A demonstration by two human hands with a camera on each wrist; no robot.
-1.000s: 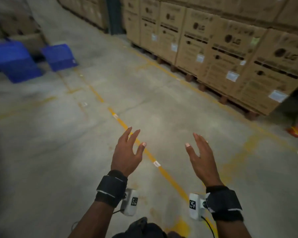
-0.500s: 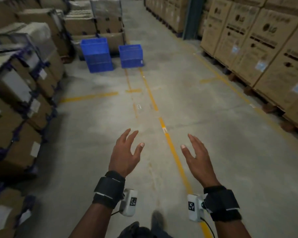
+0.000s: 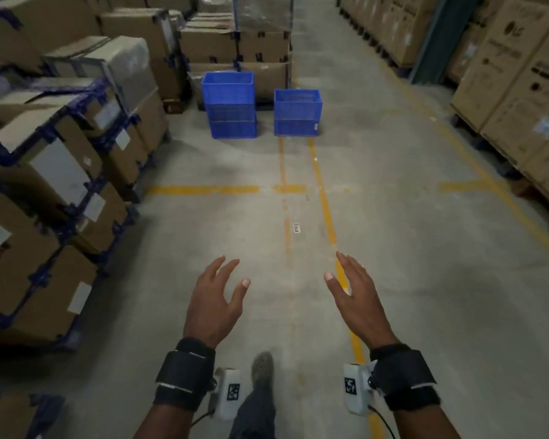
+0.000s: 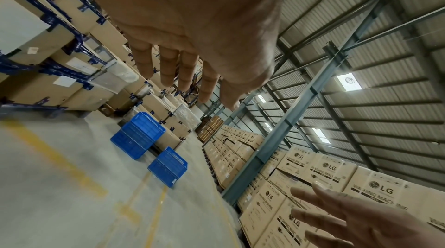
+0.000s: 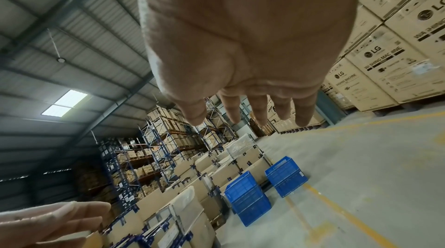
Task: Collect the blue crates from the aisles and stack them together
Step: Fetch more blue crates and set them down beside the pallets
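Note:
A taller stack of blue crates point(image 3: 229, 106) point(image 4: 137, 136) point(image 5: 248, 198) stands on the concrete floor ahead, beside the cardboard boxes. A lower blue crate point(image 3: 297, 112) point(image 4: 168, 166) point(image 5: 286, 176) stands just right of it, at the far end of the yellow floor line. My left hand point(image 3: 217, 299) point(image 4: 192, 42) and right hand point(image 3: 354, 296) point(image 5: 253, 52) are held out in front of me, well short of the crates, fingers spread and straight, holding nothing.
Strapped cardboard boxes point(image 3: 54, 160) on pallets line the left side of the aisle. Large LG cartons point(image 3: 520, 90) line the right. More boxes point(image 3: 238, 49) sit behind the crates. Yellow lines point(image 3: 327, 217) mark the floor. My foot point(image 3: 262, 365) shows between my arms.
The view has swung left and moved forward, so the crates went from the far left to straight ahead and closer. Both hands stay spread and empty.

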